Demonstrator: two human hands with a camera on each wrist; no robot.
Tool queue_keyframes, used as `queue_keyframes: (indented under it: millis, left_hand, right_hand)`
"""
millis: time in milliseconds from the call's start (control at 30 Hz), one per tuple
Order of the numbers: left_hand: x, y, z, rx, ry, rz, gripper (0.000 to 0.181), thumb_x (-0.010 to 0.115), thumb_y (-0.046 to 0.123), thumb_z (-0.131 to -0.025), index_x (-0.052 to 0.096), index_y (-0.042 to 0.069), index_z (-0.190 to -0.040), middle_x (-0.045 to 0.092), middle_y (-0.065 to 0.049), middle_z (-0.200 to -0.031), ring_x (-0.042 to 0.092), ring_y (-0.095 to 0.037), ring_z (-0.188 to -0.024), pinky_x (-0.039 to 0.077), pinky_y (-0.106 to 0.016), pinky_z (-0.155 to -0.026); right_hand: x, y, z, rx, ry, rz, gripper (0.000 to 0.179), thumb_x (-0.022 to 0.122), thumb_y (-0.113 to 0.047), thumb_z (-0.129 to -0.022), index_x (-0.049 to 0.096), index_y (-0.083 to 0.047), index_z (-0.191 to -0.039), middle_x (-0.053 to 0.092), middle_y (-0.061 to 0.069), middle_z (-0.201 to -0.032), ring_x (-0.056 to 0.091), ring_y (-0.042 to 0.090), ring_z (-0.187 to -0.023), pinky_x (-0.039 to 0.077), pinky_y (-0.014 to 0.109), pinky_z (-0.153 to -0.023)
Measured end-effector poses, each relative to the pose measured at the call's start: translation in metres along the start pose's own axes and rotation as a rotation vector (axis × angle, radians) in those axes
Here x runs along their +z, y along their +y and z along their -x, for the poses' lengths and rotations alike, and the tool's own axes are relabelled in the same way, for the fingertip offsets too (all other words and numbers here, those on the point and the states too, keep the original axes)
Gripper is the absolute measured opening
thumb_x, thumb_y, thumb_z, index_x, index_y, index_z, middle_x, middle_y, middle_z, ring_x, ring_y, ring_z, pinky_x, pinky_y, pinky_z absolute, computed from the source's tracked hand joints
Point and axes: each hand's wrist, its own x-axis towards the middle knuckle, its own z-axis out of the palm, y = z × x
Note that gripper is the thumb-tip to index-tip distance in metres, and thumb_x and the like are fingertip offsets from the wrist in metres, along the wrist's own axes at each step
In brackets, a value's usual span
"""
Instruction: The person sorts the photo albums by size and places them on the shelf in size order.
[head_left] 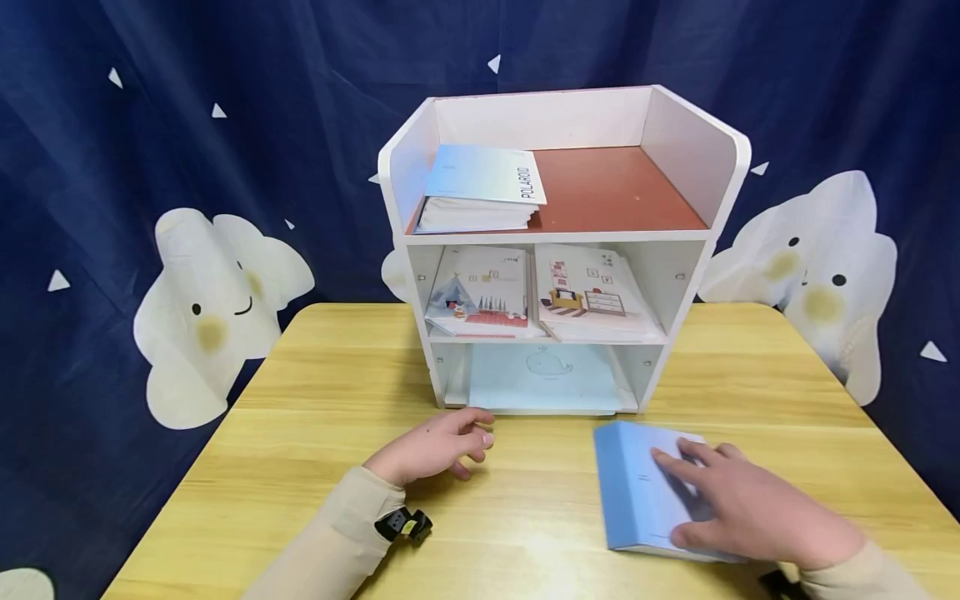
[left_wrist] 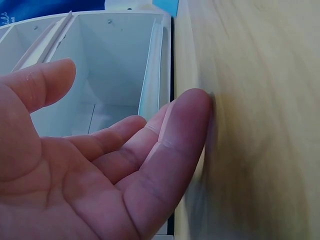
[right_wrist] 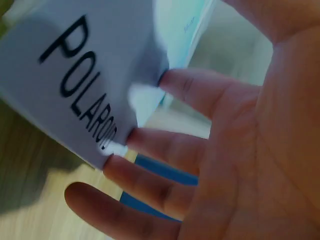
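Observation:
A thick blue notebook (head_left: 652, 492), or a stack of them, lies on the table right of centre in the head view. My right hand (head_left: 738, 500) is over it, fingers spread and touching its cover. In the right wrist view, the fingertips of my right hand (right_wrist: 165, 145) meet a pale cover (right_wrist: 65, 65) lettered POLAROID. My left hand (head_left: 438, 446) holds nothing, its fingers loosely bent near the table just in front of the shelf's lowest level. The left wrist view has the palm of my left hand (left_wrist: 110, 175) beside the shelf's compartments.
A white shelf unit (head_left: 686, 287) stands at the back of the wooden table (head_left: 330, 375). Blue POLAROID notebooks (head_left: 483, 175) lie on its top left. Illustrated notebooks (head_left: 480, 283) fill the middle level. A pale whale-print notebook (head_left: 543, 379) lies on the bottom level. A dark curtain (head_left: 262, 125) hangs behind.

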Motion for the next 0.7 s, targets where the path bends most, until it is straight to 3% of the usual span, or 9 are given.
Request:
queue_keyframes:
  millis: [200,367,533,700]
  left_hand:
    - [-0.001,-0.002,0.001,-0.011,0.021,0.007,0.053,0.057,0.034,-0.105,0.047,0.005,-0.148,0.062,-0.012,-0.127,0.066,-0.025,-0.102,0.060,-0.039,-0.076]
    - [-0.001,0.000,0.002,-0.020,0.039,-0.014,0.052,0.058,0.034,-0.105,0.048,0.005,-0.147,0.064,-0.011,-0.119,0.067,-0.026,-0.099,0.061,-0.040,-0.073]
    - [0.000,0.000,0.001,-0.027,0.061,-0.042,0.052,0.060,0.032,-0.103,0.050,0.002,-0.144,0.062,-0.010,-0.110,0.066,-0.025,-0.094,0.061,-0.039,-0.070]
    - [0.002,-0.004,-0.004,-0.023,0.076,-0.079,0.053,0.068,0.027,-0.097,0.052,0.000,-0.140,0.056,-0.012,-0.106,0.063,-0.023,-0.087,0.061,-0.037,-0.067]
  right_hand:
    - [0.008,-0.064,-0.048,-0.191,0.037,0.028,0.094,0.073,-0.071,-0.076,0.052,-0.017,-0.150,0.051,0.024,-0.142,0.052,0.041,-0.115,0.052,0.052,-0.086]
    - [0.012,-0.099,-0.075,-0.240,0.022,0.074,0.091,0.071,-0.071,-0.079,0.053,-0.016,-0.149,0.054,0.021,-0.138,0.052,0.037,-0.111,0.054,0.048,-0.080]
    - [0.015,-0.107,-0.082,-0.235,0.028,0.062,0.088,0.071,-0.069,-0.080,0.054,-0.017,-0.149,0.053,0.021,-0.139,0.052,0.039,-0.112,0.054,0.047,-0.078]
    - [0.014,-0.092,-0.084,-0.242,0.016,-0.049,0.077,0.077,-0.055,-0.083,0.055,-0.019,-0.147,0.052,0.016,-0.144,0.050,0.036,-0.125,0.052,0.049,-0.092]
